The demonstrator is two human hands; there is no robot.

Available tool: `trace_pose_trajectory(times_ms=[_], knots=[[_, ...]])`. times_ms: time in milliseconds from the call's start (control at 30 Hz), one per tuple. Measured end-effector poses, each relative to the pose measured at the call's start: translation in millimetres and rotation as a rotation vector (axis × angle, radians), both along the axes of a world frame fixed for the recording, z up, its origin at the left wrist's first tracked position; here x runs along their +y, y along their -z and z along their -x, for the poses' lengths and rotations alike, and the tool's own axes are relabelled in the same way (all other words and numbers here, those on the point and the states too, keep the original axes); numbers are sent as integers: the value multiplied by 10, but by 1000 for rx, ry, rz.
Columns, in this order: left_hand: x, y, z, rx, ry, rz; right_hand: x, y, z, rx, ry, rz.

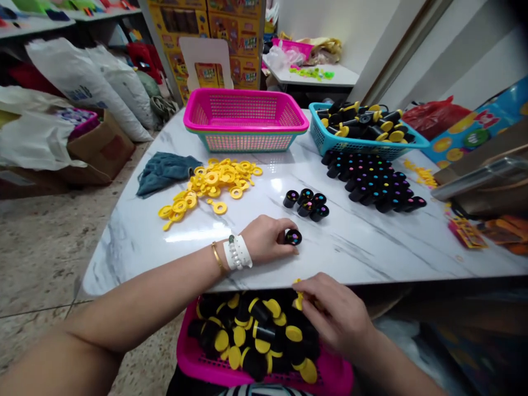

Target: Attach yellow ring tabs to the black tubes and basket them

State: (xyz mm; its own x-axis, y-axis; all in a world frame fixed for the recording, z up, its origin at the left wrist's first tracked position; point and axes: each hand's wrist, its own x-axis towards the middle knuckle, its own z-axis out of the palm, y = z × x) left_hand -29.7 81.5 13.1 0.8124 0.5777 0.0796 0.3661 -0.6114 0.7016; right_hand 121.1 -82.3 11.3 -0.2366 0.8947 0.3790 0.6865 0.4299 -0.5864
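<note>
My left hand (268, 239) rests on the marbled table and grips a black cylinder (293, 237) with coloured dots inside. Just over the table's front edge, my right hand (330, 308) pinches a small yellow piece (298, 297). A small group of black cylinders (306, 205) stands beyond my left hand. Yellow ring pieces (218, 179) lie in a loose pile at the left. Below my hands, a pink basket (185, 360) holds black cylinders with yellow caps (260, 333).
Nested baskets, pink on top (246, 129), stand at the back. A blue basket (363, 144) holds capped cylinders. Rows of black cylinders (373, 179) stand at the right. A dark cloth (165, 170) lies at the left of the table (136, 247).
</note>
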Motion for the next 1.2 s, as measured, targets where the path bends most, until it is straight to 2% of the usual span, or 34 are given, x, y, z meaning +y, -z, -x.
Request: trace_pose_trajectory(times_ms=[133, 233, 300, 433, 600, 933, 1033, 1200], knots=[[-3, -10, 44, 10, 26, -13, 310, -139, 12, 420, 207, 254], [-6, -10, 49, 14, 21, -10, 634, -109, -37, 673, 317, 404], [-3, -16, 45, 18, 22, -2, 775, -56, -58, 762, 374, 483], [-9, -43, 33, 40, 11, -7, 815, 13, -40, 821, 409, 531], [-33, -54, 14, 67, -26, -44, 767, 7, -25, 855, 367, 541], [-48, -66, 8, 83, -24, -34, 818, 16, 4, 834, 419, 519], [-70, -99, 33, 28, -31, 162, 803, -2, 7, 796, 409, 531], [-60, -106, 48, -104, -1, 821, 791, 4, -8, 723, 358, 504]])
